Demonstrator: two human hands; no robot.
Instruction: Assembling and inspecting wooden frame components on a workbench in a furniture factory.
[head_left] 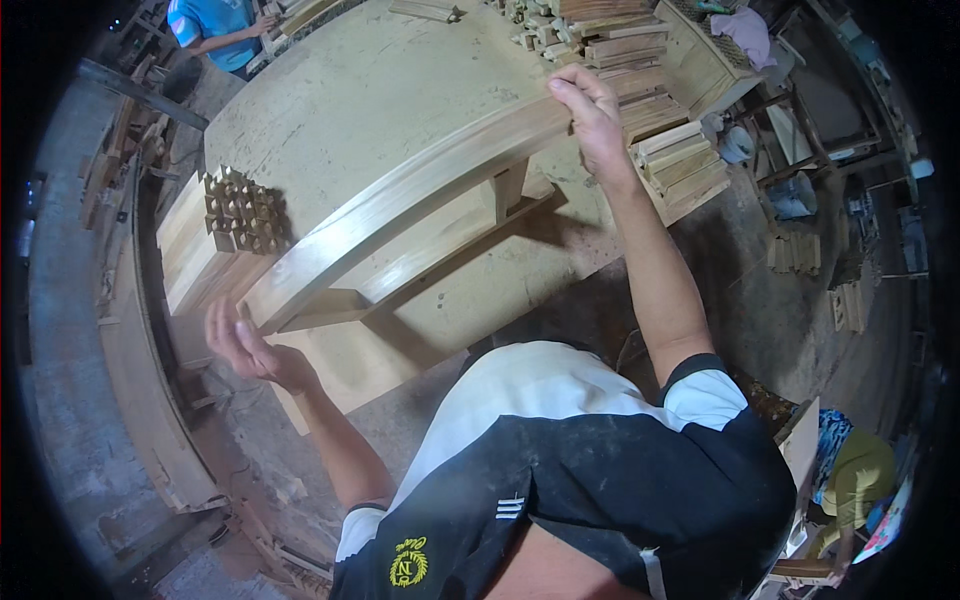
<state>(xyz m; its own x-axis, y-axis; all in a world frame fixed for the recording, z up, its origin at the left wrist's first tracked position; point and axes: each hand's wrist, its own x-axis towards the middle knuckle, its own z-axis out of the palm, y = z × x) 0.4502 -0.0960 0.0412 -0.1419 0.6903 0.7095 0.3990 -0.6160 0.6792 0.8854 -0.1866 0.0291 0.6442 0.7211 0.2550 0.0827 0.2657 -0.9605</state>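
A pale wooden frame (420, 165) stands on the work table, with a long upper board, a lower rail (430, 255) and short uprights joining them. My right hand (592, 115) is closed round the far right end of the upper board, its thumb on top. At the near left end, my left hand (245, 345) is held with fingers loosely bent and apart, right beside the board's end. Whether its fingertips touch the wood is hard to tell. Close to that hand lies a stack of wooden pieces (205, 240) with notched ends.
The frame rests on a large light-coloured table (330, 110). Piles of wooden strips (680, 170) fill its far right side, near a wooden crate (705, 70). A person in blue (220, 30) works at the far left; another person (855, 470) is at the lower right. Buckets (792, 195) stand at right.
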